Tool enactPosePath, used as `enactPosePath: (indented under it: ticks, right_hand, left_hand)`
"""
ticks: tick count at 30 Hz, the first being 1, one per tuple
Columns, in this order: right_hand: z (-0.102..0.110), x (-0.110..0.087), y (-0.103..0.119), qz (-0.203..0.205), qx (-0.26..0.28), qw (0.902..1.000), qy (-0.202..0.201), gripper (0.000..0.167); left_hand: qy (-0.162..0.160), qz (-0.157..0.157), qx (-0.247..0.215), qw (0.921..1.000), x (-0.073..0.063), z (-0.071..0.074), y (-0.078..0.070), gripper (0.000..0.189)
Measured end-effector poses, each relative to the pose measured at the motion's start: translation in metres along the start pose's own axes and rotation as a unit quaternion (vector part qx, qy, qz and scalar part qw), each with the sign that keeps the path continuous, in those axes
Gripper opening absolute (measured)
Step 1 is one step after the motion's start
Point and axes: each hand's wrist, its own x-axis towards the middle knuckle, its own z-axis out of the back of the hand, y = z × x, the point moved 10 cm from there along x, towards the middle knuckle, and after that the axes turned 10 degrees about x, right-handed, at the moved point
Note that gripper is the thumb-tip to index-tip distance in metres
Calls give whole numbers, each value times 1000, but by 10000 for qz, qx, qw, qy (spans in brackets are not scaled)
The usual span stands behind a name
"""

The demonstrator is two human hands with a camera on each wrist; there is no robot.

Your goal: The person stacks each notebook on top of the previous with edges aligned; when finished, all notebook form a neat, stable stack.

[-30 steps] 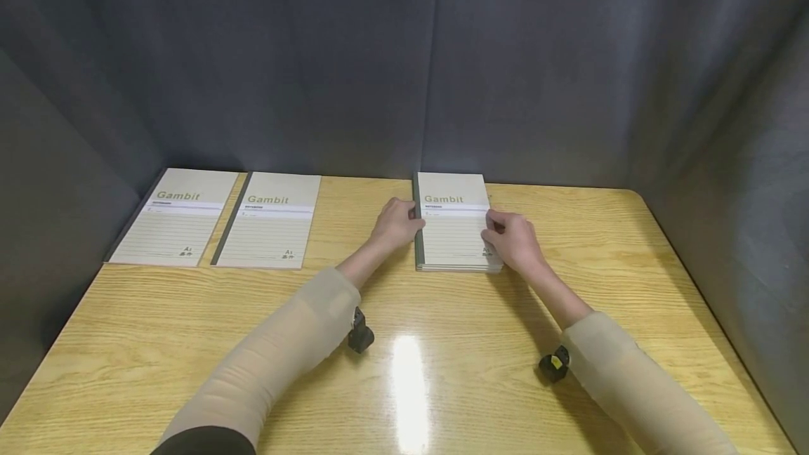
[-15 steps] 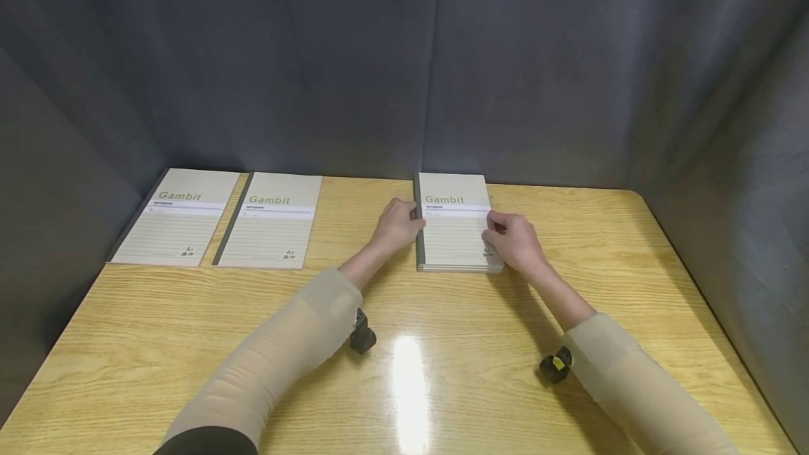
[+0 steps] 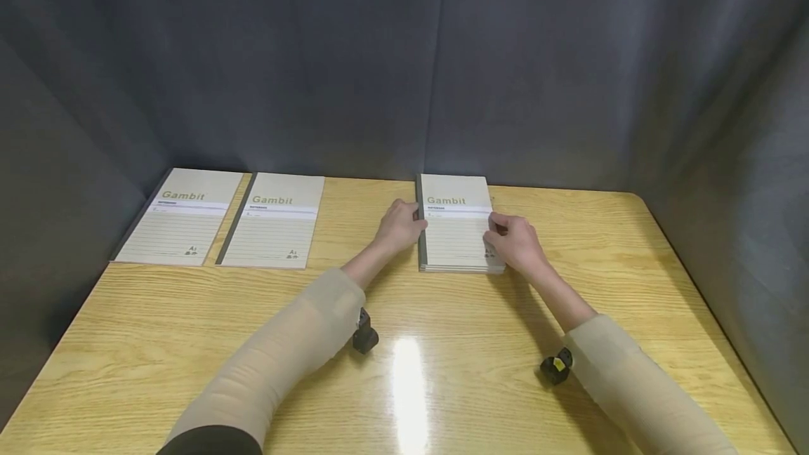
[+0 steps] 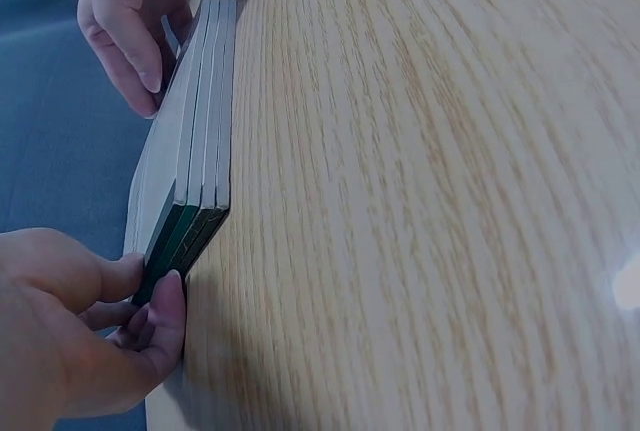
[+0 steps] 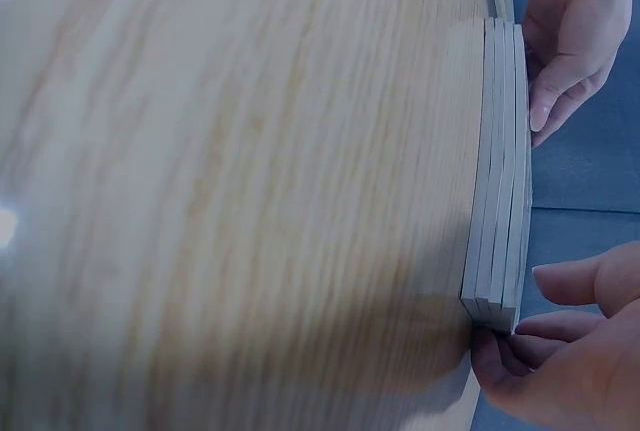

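Note:
A stack of several notebooks (image 3: 455,237) lies at the table's far edge, with a white "Gambit" cover on top and a dark spine on its left. In the head view, my left hand (image 3: 401,226) grips the spine edge, its thumb and fingers close together. My right hand (image 3: 515,241) is at the opposite edge, with its thumb reaching over the cover. The right wrist view shows its fingers curled against the stack's side (image 5: 493,171) and the thumb slightly apart from the cover. Seen from the left wrist, the layered edges (image 4: 208,101) look nearly even.
Two matching notebooks lie flat to the left, one outermost (image 3: 170,230) and one nearer (image 3: 268,234), with a narrow gap between them. Dark grey curtains (image 3: 316,62) stand behind and at both sides of the wooden table (image 3: 480,385).
Both hands stay at the stack's two sides, and the stack keeps its place. The whole head view has shifted slightly; the two notebooks on the left have not been moved.

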Motion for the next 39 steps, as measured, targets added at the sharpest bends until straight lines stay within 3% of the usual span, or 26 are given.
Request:
enactPosePath:
  ticks: [6, 11, 15, 20, 24, 30, 34, 39]
  right_hand:
    - [0, 0, -1, -71, -18, 10000, 41, 54]
    - [7, 1, 0, -116, 278, 9994, -149, 52]
    - [18, 3, 8, 159, 656, 9952, -713, 52]
    - [15, 4, 38, 709, 1315, 9827, -1092, 50]
    - [-13, 4, 71, 932, 2144, 9690, -802, 51]
    - [-78, 1, 107, 712, 3451, 9355, 266, 59]
    - [-114, -1, 123, 453, 3864, 9190, 634, 60]
    - [-154, -2, 142, 98, 4321, 8946, 1133, 63]
  left_hand:
    - [181, 28, 21, 9998, 1, -3, -1, 53]
    - [357, -212, 73, 9991, 2, 1, -2, 55]
    - [248, -361, 186, 9989, 2, 21, 4, 55]
    - [125, -473, 284, 9984, -5, 61, 27, 54]
    - [-32, -428, 638, 9970, -15, 100, 59, 55]
    - [-78, -48, 918, 9957, -31, 149, 109, 60]
    - [113, 341, 895, 9953, -45, 167, 139, 72]
    - [262, 850, 877, 9922, -59, 180, 175, 82]
